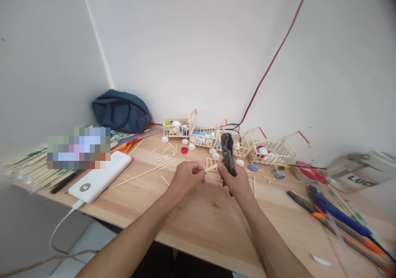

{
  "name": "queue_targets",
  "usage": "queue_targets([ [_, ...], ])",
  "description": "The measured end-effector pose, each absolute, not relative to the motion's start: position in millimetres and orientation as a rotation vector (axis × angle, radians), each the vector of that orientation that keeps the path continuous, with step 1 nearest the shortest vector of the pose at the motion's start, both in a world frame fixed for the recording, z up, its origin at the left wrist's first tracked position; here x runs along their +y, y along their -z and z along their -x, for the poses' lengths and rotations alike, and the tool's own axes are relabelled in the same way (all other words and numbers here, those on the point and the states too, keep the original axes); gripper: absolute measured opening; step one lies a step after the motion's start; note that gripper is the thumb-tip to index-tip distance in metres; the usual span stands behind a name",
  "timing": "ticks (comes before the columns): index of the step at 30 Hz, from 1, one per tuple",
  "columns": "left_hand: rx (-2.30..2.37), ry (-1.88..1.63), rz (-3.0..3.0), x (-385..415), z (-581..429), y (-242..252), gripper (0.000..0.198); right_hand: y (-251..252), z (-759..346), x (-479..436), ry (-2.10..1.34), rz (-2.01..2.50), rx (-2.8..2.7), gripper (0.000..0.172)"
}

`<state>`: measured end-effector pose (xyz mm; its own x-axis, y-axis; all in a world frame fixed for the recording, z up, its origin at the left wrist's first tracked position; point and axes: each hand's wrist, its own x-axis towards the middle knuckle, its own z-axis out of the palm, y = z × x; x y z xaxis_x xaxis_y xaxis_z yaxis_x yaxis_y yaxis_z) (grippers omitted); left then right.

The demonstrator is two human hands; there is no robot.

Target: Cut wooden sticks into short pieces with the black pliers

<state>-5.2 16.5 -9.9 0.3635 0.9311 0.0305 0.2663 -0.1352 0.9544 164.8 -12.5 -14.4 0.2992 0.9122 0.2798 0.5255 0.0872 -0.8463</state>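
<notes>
My left hand (189,175) is closed in a pinch on a thin pale wooden stick (211,168), which reaches across toward my right hand. Wrapped round a dark metal plier-like cutter (228,152) with its head up, my right hand (239,183) is closed too. The stick's right end meets the thumb side of that hand; whether the hand also grips it I cannot tell. Just behind lies a small ladder-like stick frame (210,161), partly hidden. Short cut sticks (167,162) lie loose to the left of my hands.
Several stick-built carts (275,156) with bottle caps stand along the wall. A blue bag (122,111), bundled skewers (34,166) and a white power bank (100,177) lie left. At right are orange-handled pliers (334,224), a blue glue gun (337,212) and a silver container (365,173).
</notes>
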Motion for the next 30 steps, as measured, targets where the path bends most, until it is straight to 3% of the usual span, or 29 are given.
queue_targets([
  [30,1.085,-0.851,-1.699,15.7,5.5,10.5,0.019,12.8,-163.6,-11.6,-0.620,1.509,-1.275,0.039],
])
